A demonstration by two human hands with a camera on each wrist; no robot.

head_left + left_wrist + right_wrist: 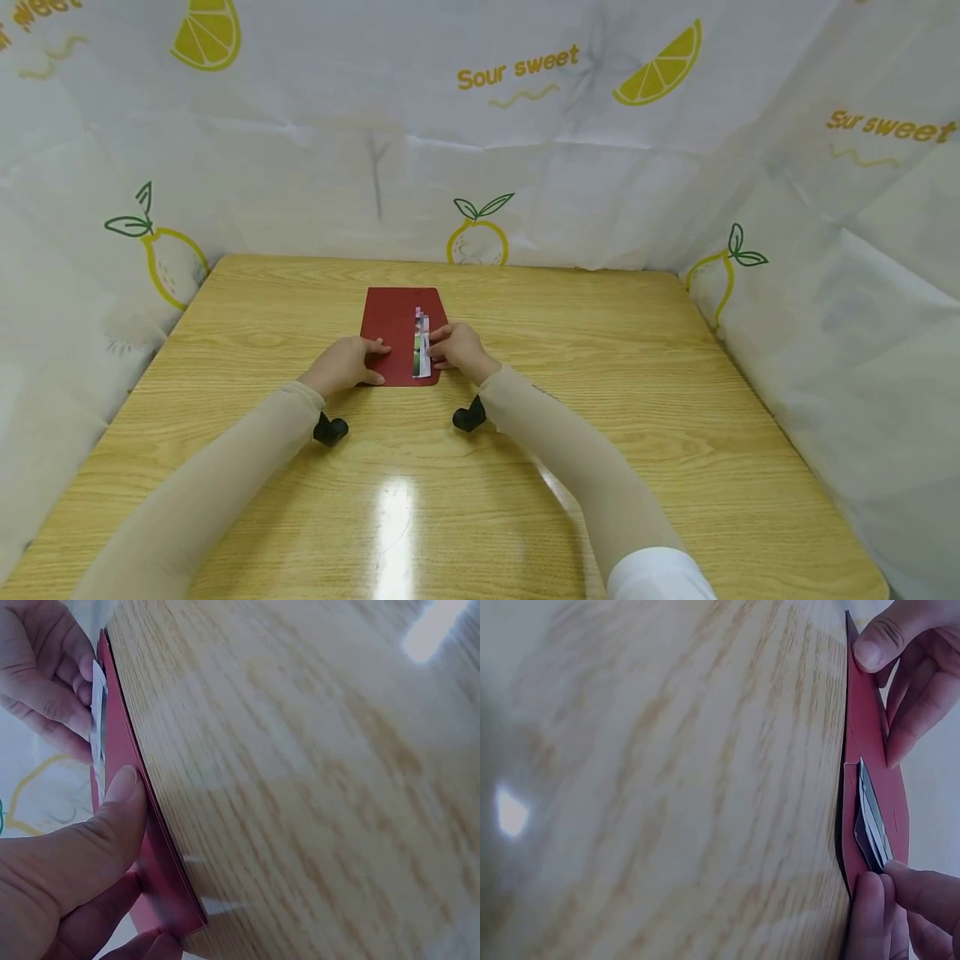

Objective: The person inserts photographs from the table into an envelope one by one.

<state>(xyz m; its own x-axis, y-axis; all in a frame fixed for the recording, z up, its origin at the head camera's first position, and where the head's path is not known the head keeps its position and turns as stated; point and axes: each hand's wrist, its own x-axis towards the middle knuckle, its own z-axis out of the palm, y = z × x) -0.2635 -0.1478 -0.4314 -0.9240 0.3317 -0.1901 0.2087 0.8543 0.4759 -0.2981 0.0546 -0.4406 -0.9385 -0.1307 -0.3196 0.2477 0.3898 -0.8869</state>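
A flat red envelope [390, 321] lies on the wooden table, its flap pointing right. Out of its right-hand opening sticks a small stack of printed photo cards [421, 354], their inner part hidden inside. My left hand [347, 362] rests at the envelope's left side, thumb and fingers spread and pressing on it; the thumb [124, 787] lies along the near edge. With thumb and fingers, my right hand [461, 352] pinches the outer edge of the cards over the flap. The right wrist view shows the layered cards [871, 817] close to the right thumb.
The wooden table [637, 358] stretches out on all sides of the envelope. White cloth [315, 183] with lemon prints hangs behind and beside it. Black wrist-camera mounts [330, 431] jut inward below both wrists. Light glares off the table's front.
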